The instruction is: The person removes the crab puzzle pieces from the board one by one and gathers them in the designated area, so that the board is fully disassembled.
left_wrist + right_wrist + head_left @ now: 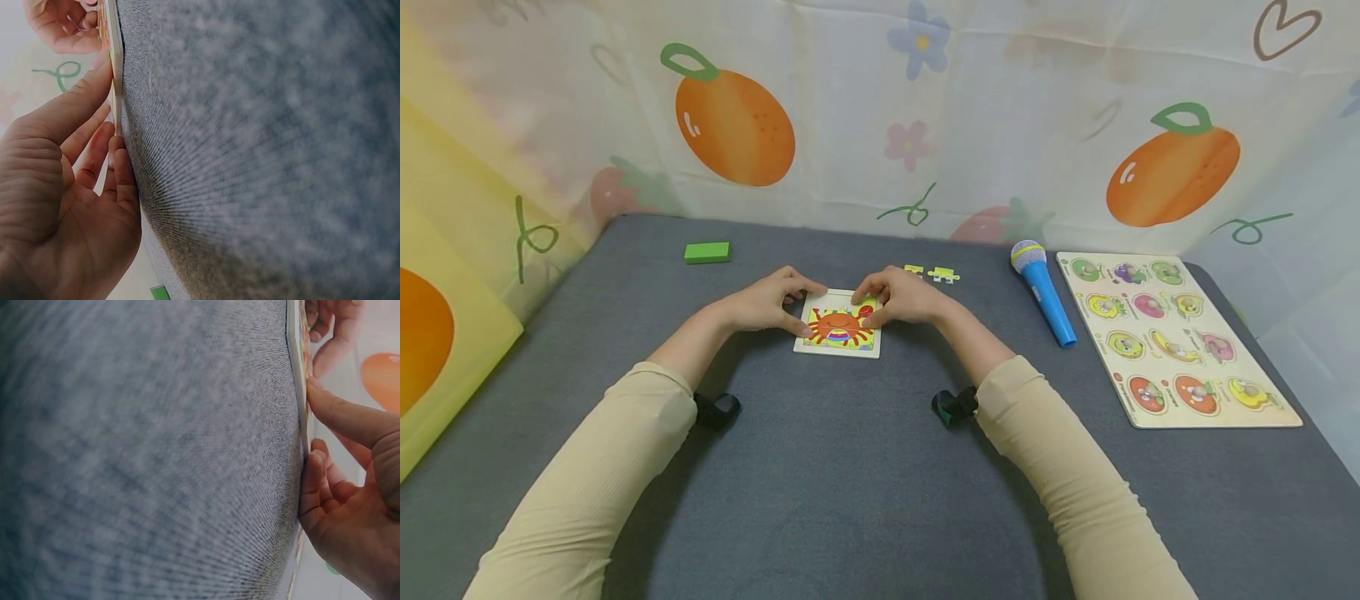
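Observation:
A small square crab jigsaw puzzle [838,327] in a pale wooden tray lies flat on the dark grey cloth, mid-table in the head view. My left hand [769,302] holds its left side, thumb on the face and index finger at the far edge. From the right, my right hand [902,296] has its thumb and index finger around the crab's red claw in the upper right corner. In both wrist views the tray appears edge-on, with the thumbs on its face. Just beyond the right hand lie two yellow puzzle pieces [943,274], one partly hidden by the hand.
A green block [707,252] lies at the back left. To the right are a blue toy microphone [1045,293] and a large wooden fruit puzzle board [1176,343] with knobbed pieces. A printed curtain [850,108] hangs behind the grey table [850,483].

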Motion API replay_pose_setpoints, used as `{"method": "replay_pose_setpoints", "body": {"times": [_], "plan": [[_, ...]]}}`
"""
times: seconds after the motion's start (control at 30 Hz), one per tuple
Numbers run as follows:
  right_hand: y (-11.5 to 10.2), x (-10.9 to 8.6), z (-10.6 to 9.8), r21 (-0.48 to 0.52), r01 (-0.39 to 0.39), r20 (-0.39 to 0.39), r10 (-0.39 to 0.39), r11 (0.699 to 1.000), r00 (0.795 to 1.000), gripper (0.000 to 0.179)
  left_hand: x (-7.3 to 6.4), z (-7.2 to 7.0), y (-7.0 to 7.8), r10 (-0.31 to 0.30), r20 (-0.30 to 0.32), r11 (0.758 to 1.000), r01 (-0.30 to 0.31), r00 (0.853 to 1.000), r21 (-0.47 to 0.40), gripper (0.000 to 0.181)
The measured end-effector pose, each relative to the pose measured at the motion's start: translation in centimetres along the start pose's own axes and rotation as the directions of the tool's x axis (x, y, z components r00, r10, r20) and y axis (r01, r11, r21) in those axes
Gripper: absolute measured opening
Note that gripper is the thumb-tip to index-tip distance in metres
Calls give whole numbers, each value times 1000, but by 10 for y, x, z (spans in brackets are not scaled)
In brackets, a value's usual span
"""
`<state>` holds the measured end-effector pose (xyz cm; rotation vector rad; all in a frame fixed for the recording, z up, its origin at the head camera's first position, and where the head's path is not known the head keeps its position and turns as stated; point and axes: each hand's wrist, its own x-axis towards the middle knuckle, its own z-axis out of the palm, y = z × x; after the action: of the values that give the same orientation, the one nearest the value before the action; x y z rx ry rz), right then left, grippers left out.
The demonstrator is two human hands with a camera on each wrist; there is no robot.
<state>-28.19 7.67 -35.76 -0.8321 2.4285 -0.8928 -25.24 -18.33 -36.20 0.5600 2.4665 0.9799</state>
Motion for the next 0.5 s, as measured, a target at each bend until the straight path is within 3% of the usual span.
{"method": "replay_pose_setpoints", "body": {"times": [0.33,0.5], "plan": [[0,1,2,-5,14,-3,-14,1000,1000,30,0,0,1,-11,0,1000,11,1000,7,70],[1,3,2,-7,56,-6,-56,998,998,30,0,1,0,-12,-7,1000,12,1000,0,69]]}}
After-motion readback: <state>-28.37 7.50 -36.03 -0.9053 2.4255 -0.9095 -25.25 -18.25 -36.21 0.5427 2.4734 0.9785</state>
